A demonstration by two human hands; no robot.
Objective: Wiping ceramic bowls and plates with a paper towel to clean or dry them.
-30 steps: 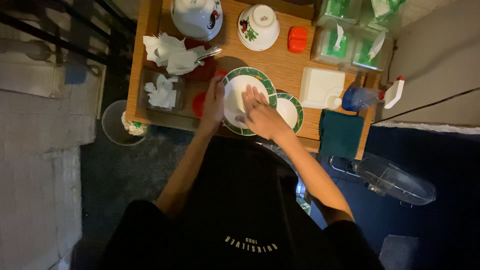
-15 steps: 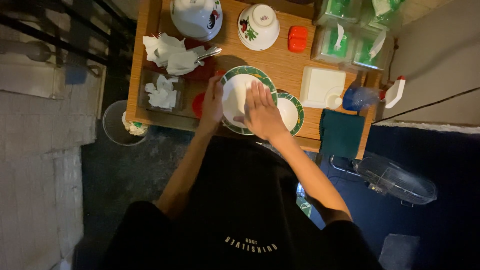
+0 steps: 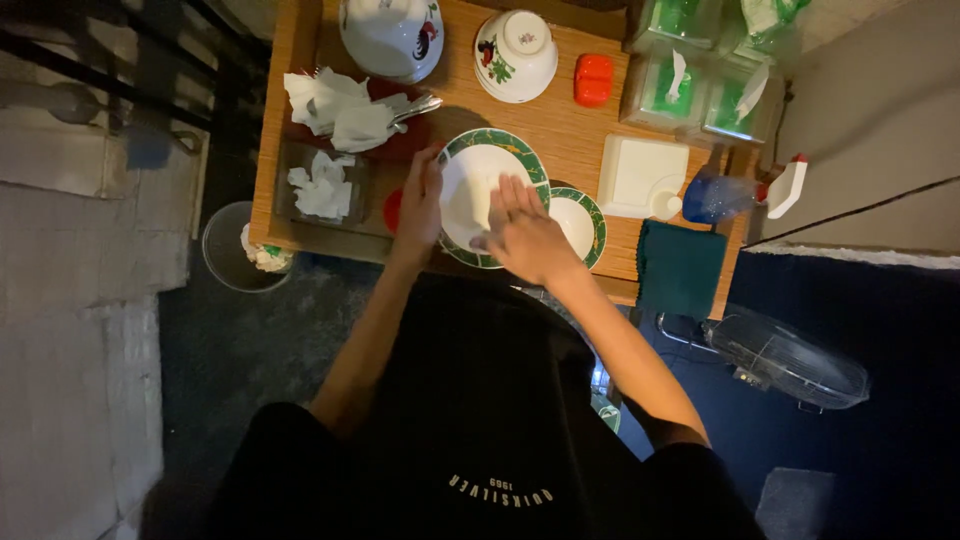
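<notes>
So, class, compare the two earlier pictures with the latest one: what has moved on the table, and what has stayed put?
The right hand has slid a little left and up across the large green-rimmed plate, its fingers now spread flat over the white centre. The left hand still steadies the plate's left rim. Nothing was picked up or let go. The small green-rimmed plate, the upturned bowl and the crumpled tissues have not moved.

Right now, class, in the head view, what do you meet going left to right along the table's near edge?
Clear tray of crumpled tissues → left hand → large green-rimmed white plate → right hand → small green-rimmed white plate → dark green folded cloth.
</notes>
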